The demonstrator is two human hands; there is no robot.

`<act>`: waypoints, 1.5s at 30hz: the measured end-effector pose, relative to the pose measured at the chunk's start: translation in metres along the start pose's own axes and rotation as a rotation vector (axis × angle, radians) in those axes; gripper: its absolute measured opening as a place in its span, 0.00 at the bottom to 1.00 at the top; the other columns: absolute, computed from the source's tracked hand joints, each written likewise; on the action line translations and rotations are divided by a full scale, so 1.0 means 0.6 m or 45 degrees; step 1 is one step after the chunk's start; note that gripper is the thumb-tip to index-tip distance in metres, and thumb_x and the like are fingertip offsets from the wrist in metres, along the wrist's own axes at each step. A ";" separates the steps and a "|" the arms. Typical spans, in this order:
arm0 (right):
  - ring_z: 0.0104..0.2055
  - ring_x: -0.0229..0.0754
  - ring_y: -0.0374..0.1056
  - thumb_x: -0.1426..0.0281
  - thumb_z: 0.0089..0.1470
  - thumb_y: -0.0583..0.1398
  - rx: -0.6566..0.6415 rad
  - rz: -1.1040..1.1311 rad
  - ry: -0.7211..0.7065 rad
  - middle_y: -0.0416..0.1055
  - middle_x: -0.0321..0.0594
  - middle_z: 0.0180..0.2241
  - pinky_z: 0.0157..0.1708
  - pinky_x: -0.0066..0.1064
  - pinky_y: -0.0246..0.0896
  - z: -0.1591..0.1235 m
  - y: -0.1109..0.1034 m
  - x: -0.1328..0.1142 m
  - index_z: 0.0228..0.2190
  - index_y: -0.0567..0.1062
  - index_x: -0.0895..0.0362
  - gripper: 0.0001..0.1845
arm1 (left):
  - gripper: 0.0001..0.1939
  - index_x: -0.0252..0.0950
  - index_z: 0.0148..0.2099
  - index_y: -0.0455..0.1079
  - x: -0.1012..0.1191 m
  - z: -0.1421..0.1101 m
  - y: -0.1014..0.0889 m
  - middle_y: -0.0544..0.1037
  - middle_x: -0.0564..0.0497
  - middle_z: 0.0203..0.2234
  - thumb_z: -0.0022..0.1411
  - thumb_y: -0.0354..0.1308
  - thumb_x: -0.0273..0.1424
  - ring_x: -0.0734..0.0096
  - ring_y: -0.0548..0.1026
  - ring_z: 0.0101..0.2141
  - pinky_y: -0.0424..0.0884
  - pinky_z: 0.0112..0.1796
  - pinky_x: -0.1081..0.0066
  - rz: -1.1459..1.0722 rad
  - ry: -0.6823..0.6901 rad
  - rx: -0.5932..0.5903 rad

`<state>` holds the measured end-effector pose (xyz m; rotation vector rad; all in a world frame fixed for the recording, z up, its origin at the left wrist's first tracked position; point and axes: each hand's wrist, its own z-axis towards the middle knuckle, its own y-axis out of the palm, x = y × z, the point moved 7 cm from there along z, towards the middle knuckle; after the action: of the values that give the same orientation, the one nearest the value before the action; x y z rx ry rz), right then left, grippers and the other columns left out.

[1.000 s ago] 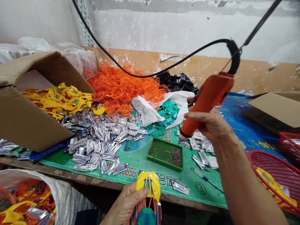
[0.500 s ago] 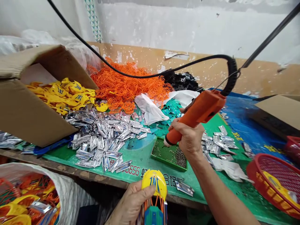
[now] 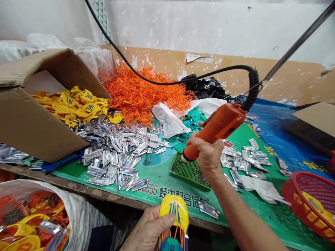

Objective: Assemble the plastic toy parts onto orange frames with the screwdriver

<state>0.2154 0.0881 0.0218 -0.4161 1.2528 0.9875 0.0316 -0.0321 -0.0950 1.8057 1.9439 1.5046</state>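
Note:
My left hand (image 3: 148,232) at the bottom edge grips a yellow plastic moulded part (image 3: 174,211), with orange wire-like pieces and a teal piece below it, partly cut off by the frame. My right hand (image 3: 206,153) is shut around an orange corded electric screwdriver (image 3: 217,130), which has a coiled black cord at its rear. The tool's tip points down at the left end of a green perforated tray (image 3: 185,172) holding small dark screws. My right hand hides part of that tray.
Silver metallic pieces (image 3: 117,157) lie heaped on a green printed mat, beside orange (image 3: 141,97), yellow (image 3: 70,104), black (image 3: 206,87) and teal (image 3: 195,116) heaps. A cardboard box (image 3: 39,129) leans left. A red basket (image 3: 309,198) and white sack (image 3: 78,216) sit near the front.
My right hand has moved left and down with the screwdriver, bringing its tip over the green tray. The view has swung slightly, and my left hand still holds the yellow part.

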 end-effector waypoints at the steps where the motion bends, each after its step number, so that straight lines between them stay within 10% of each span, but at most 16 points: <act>1: 0.21 0.38 0.64 0.70 0.35 0.66 -0.008 0.000 0.000 0.69 0.30 0.20 0.25 0.36 0.63 0.000 0.000 0.001 0.27 0.74 0.57 0.12 | 0.19 0.26 0.42 0.79 0.000 0.000 0.000 0.80 0.42 0.30 0.51 0.69 0.36 0.71 0.74 0.28 0.69 0.31 0.75 -0.006 -0.003 0.002; 19: 0.22 0.39 0.66 0.69 0.35 0.66 -0.022 -0.052 -0.053 0.70 0.30 0.20 0.30 0.38 0.65 -0.005 0.003 -0.006 0.29 0.74 0.56 0.13 | 0.18 0.26 0.41 0.80 0.020 -0.015 -0.005 0.83 0.39 0.33 0.49 0.72 0.32 0.58 0.80 0.38 0.69 0.49 0.66 -0.136 -0.007 0.009; 30: 0.23 0.38 0.65 0.70 0.36 0.65 -0.038 -0.046 -0.068 0.70 0.30 0.20 0.30 0.38 0.65 -0.003 0.001 -0.003 0.25 0.73 0.56 0.08 | 0.12 0.27 0.38 0.78 0.022 -0.009 0.006 0.81 0.43 0.28 0.53 0.68 0.29 0.69 0.77 0.24 0.75 0.29 0.71 -0.210 0.013 0.106; 45: 0.21 0.37 0.64 0.69 0.35 0.65 -0.011 0.050 -0.027 0.69 0.30 0.21 0.25 0.35 0.63 0.003 -0.009 -0.023 0.28 0.73 0.56 0.12 | 0.13 0.29 0.41 0.76 0.041 -0.005 0.007 0.80 0.46 0.26 0.55 0.66 0.33 0.73 0.75 0.22 0.71 0.26 0.75 0.016 0.141 0.254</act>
<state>0.2209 0.0810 0.0338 -0.3881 1.2422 1.0285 0.0252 -0.0149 -0.0773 1.8479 2.2109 1.4922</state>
